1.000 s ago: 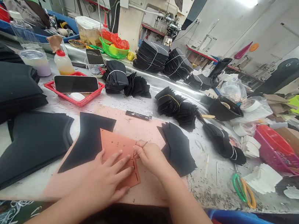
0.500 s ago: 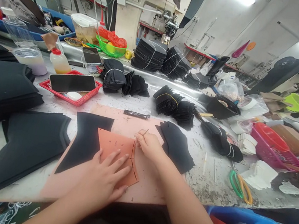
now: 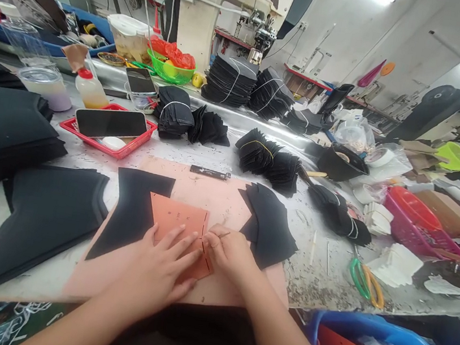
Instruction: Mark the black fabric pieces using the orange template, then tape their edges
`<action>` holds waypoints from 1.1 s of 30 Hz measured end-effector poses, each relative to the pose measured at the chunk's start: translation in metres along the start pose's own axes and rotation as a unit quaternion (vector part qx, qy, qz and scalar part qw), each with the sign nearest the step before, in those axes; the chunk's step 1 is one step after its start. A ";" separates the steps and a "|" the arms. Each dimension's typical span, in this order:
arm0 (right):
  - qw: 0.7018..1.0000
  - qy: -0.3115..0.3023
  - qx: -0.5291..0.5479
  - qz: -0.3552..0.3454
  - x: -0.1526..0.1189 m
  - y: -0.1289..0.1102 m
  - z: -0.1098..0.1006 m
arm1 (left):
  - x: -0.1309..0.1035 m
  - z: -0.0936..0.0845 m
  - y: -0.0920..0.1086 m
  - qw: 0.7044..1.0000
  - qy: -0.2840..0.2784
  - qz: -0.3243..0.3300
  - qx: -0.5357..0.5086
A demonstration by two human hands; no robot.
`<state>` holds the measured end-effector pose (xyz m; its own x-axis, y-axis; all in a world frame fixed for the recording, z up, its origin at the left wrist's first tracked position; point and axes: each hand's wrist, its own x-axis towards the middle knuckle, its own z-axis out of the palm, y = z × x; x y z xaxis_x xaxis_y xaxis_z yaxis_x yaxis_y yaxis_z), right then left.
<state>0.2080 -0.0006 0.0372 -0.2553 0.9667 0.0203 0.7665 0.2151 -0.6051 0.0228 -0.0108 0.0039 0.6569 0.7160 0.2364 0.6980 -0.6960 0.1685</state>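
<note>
An orange pattern template (image 3: 177, 211) with printed marks and a row of dark slots along its right edge lies on a black cut piece (image 3: 128, 209). My left hand (image 3: 166, 263) rests flat on the template, fingers spread. At the slotted edge, my right hand (image 3: 227, 250) pinches a thin pen-like stick (image 3: 225, 233); its lower tip is hidden by the fingers. Beneath everything is a pale pink mat (image 3: 206, 189). Just right of my right hand lie several overlapping black cut pieces (image 3: 273, 230).
Larger black pieces (image 3: 54, 205) are stacked at left. A red basket (image 3: 131, 144) holds a phone (image 3: 111, 123). Tied black bundles (image 3: 258, 151) stand behind the mat. Scissors (image 3: 368, 280) and thin white sticks (image 3: 328, 259) lie at right, above a blue tub (image 3: 315, 327).
My right hand has slid down the template's slotted edge, toward me, with the stick still pinched. My left hand stays pressed on the template. The view has shifted slightly.
</note>
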 end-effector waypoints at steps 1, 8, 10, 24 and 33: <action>1.000 0.009 0.008 -0.005 -0.001 0.001 0.001 | 0.000 0.000 0.000 1.000 0.000 -0.001 0.000; 0.999 0.009 0.041 -0.021 -0.027 0.004 0.002 | 0.000 -0.002 0.001 1.000 -0.007 -0.005 -0.009; 0.999 0.016 0.045 -0.019 -0.033 0.003 0.000 | 0.001 -0.002 0.002 1.000 -0.004 -0.008 -0.008; 0.955 0.090 0.238 0.155 -0.025 0.004 0.004 | -0.048 -0.016 -0.016 0.998 -0.032 0.006 0.046; 0.992 0.067 -0.018 0.102 -0.014 -0.020 0.026 | -0.050 -0.052 -0.062 0.994 0.037 -0.087 0.053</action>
<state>0.1804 -0.0220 0.0284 -0.0146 0.9999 0.0068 0.8152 0.0158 -0.5789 -0.0687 -0.0063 0.0316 0.5033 0.8166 0.2825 0.8280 -0.5493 0.1127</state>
